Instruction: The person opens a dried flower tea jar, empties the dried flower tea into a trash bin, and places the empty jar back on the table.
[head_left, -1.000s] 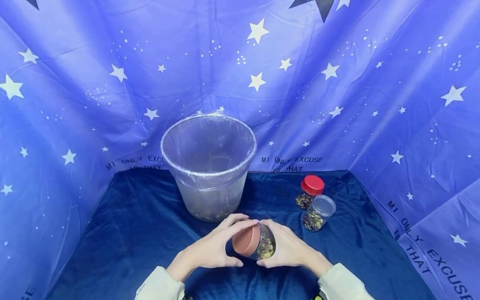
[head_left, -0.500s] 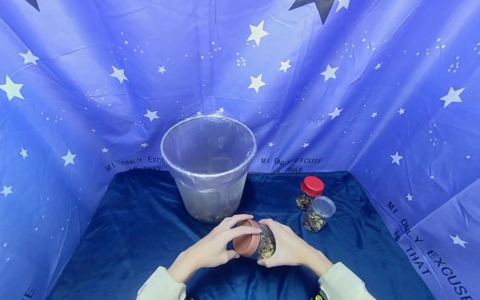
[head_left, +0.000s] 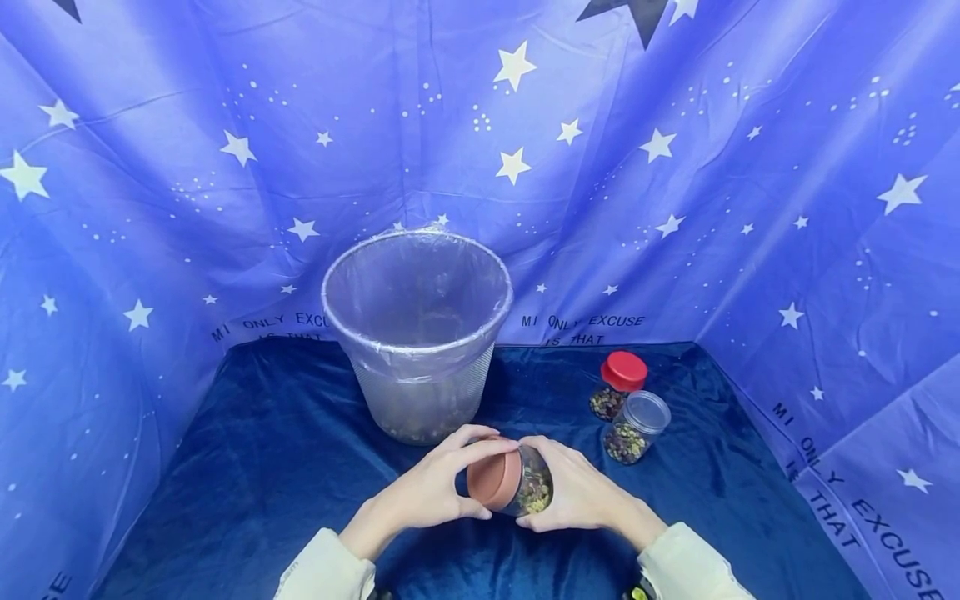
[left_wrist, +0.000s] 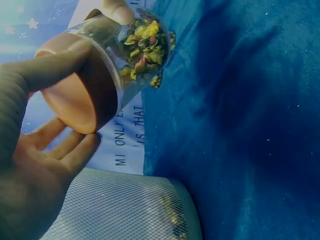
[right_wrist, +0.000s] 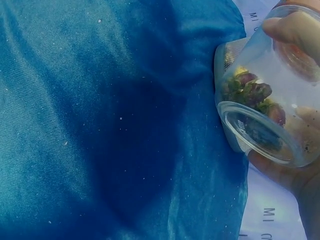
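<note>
Between my hands a clear jar (head_left: 537, 486) is held tilted, its brown screw lid (head_left: 493, 481) facing left. Dried, mixed yellow, green and dark red bits (left_wrist: 145, 47) lie along the jar's lower side. My left hand (head_left: 427, 486) holds the lid, with the thumb on one side and the fingers at the opposite edge. On the right, my right hand (head_left: 576, 492) grips the jar's body. The right wrist view shows the jar's bottom (right_wrist: 260, 132), with the right thumb (right_wrist: 295, 30) against the wall.
Behind the hands stands a mesh wastebasket (head_left: 420, 400) with a clear liner, some bits at its bottom. A red-lidded jar (head_left: 624, 371) and a clear-lidded jar (head_left: 636, 429) stand at right. Dark blue cloth (head_left: 262, 450) covers the table; a starry curtain (head_left: 420, 125) surrounds it.
My left fingers and thumb turned round the lid, then shifted back to a wider spread. The right hand and jar have hardly moved, and the lid is still on the jar.
</note>
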